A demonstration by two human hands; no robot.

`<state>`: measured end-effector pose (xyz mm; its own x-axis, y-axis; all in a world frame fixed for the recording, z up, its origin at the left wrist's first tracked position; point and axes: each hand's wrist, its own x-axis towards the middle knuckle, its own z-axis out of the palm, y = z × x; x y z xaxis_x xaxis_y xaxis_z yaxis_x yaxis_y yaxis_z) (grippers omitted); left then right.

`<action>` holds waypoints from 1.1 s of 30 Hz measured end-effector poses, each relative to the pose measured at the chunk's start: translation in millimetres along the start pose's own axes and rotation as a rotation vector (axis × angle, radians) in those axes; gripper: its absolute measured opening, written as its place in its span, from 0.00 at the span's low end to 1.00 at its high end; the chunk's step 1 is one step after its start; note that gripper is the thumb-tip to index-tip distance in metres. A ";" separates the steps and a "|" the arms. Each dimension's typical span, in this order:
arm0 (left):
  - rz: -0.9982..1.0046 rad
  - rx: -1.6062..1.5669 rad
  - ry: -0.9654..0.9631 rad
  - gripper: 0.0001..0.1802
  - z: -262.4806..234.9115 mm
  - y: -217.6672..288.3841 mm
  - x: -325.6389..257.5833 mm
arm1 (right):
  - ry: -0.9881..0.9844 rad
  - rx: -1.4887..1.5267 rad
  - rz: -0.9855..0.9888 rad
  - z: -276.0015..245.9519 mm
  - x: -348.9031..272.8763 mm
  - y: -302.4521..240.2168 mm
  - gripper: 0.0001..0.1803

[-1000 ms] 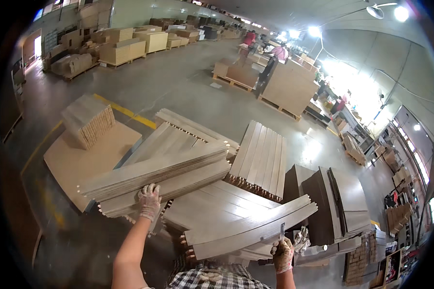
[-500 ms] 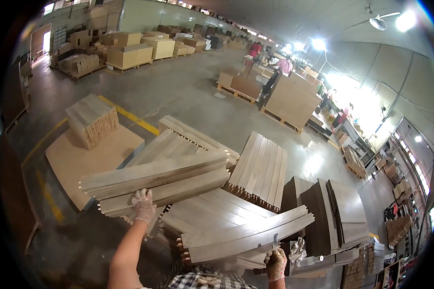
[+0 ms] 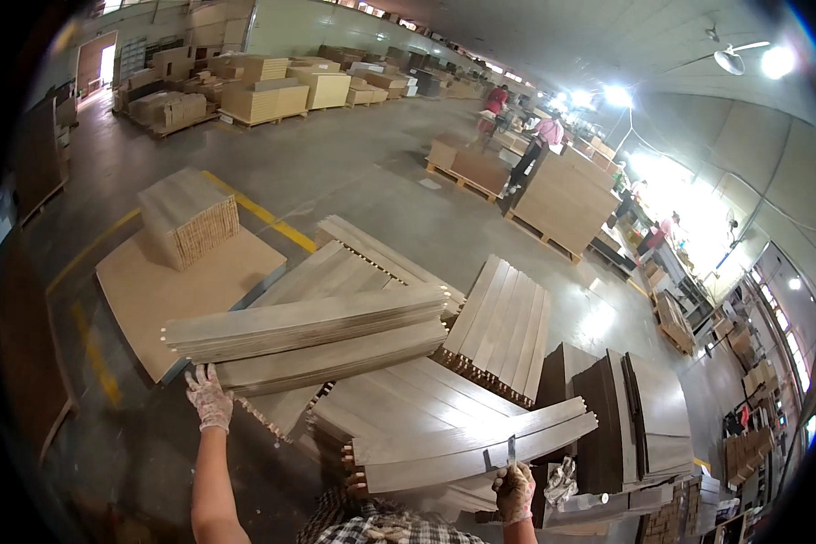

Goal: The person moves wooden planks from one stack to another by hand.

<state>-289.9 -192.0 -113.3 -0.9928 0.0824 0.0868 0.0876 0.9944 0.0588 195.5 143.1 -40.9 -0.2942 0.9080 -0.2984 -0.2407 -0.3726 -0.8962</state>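
Note:
My left hand (image 3: 209, 396), in a patterned glove, touches the near left end of a bundle of long pale wooden boards (image 3: 313, 333) lying crosswise on a stack. My right hand (image 3: 515, 490), also gloved, is closed around a thin metal tool (image 3: 511, 450) whose blade stands against the front edge of another bundle of long boards (image 3: 471, 447) lying nearest to me. Beneath both bundles are flat stacks of grey-brown panels (image 3: 426, 399).
More panel stacks (image 3: 503, 326) and dark upright panels (image 3: 639, 417) lie to the right. A low platform (image 3: 168, 281) carries a block of stacked wood (image 3: 188, 216) on the left. Pallets of boards (image 3: 562, 195) and people stand further off on the concrete floor.
My left hand has slid leftward and lower along the upper bundle's end. My right hand has dropped lower, still holding the tool at the front bundle.

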 end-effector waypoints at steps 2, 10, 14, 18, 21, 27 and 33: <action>0.062 -0.121 -0.071 0.46 4.4 -8.4 5.4 | -0.041 0.013 0.013 6.7 0.0 1.6 0.06; 0.296 0.051 0.130 0.43 -8.5 1.1 -4.1 | -0.009 -0.007 0.023 28.8 -1.0 -0.1 0.05; 0.563 -0.083 0.160 0.32 9.6 40.2 -5.1 | -0.035 -0.003 0.062 35.7 -2.7 1.7 0.05; 0.668 -0.075 0.182 0.27 30.0 67.5 6.8 | -0.031 -0.035 0.064 45.2 -4.2 -2.1 0.04; 0.765 -0.146 0.366 0.20 29.8 72.6 7.0 | 0.023 -0.035 0.025 38.4 -7.3 -0.4 0.05; 0.713 -0.192 0.216 0.12 7.4 77.4 12.5 | 0.068 0.015 0.025 21.7 -0.8 1.9 0.06; 0.779 -0.375 0.126 0.11 13.7 64.0 35.7 | 0.083 -0.061 0.041 31.3 0.7 -1.8 0.06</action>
<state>-320.9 -124.5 -120.1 -0.6245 0.6998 0.3467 0.7808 0.5689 0.2582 166.8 138.4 -29.2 -0.2247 0.9060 -0.3588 -0.1728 -0.3995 -0.9003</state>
